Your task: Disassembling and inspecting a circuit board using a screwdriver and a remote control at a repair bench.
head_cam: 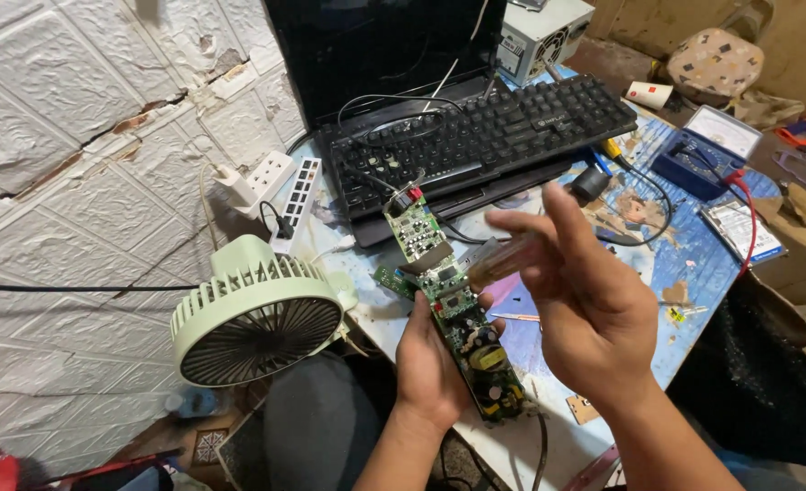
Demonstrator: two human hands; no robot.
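Green circuit board, long and narrow, lies tilted in my left hand, fingers curled under it, above the edge of the worn blue table. My right hand is closed around a screwdriver with a clear amber handle, its tip toward the board. Black keyboard sits beyond, a pale green fan to the left.
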